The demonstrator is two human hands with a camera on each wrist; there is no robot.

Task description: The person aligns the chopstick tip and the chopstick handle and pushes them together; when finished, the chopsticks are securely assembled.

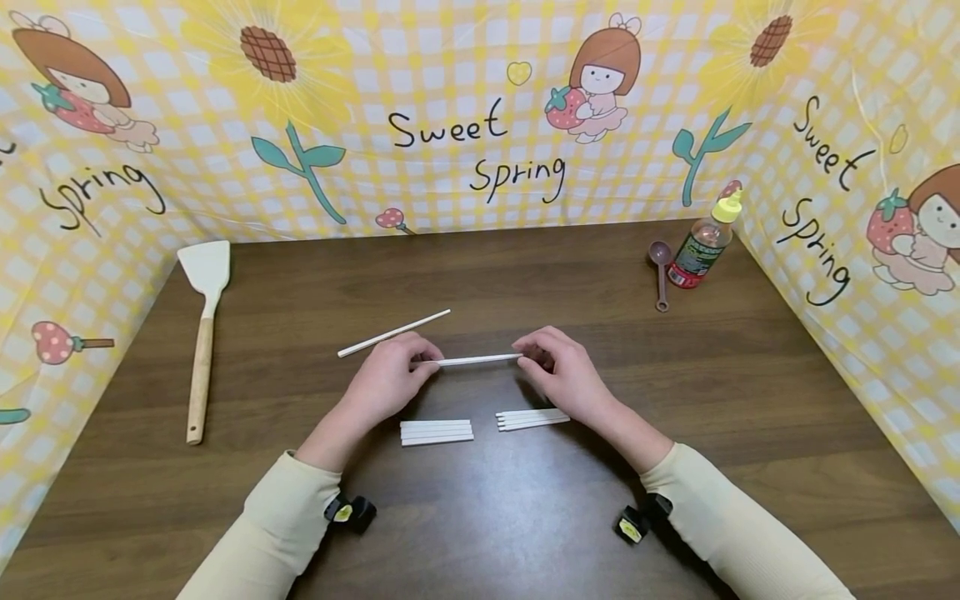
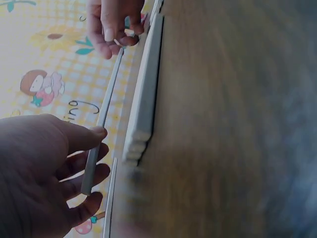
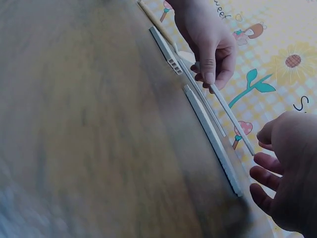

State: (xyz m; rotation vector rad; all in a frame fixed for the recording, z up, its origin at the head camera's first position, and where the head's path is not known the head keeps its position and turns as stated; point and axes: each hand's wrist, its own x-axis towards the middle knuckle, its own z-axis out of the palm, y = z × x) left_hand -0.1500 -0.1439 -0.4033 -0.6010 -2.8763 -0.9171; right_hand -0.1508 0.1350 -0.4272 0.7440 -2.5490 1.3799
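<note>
A slim white stick, like a chopstick [image 1: 480, 360], is held level above the table. My left hand [image 1: 390, 375] pinches it near its left end, thumb against fingers, as the left wrist view shows. At the stick's other end is my right hand [image 1: 566, 375], its fingers loosely bent; in the right wrist view the stick's tip meets or nearly meets the fingertips, with thumb and forefinger apart. Nearer me lie two rows of short white sticks: a left row [image 1: 437, 432] and a right row [image 1: 528, 419] with narrow stubs on its left ends.
Another long white stick [image 1: 393, 333] lies slanted behind my left hand. A white spatula [image 1: 202, 333] with a wooden handle is at the left. Far right, a brown measuring spoon [image 1: 661, 275] lies beside a yellow-capped bottle [image 1: 702, 246]. Patterned cloth [image 1: 450, 83] borders the table.
</note>
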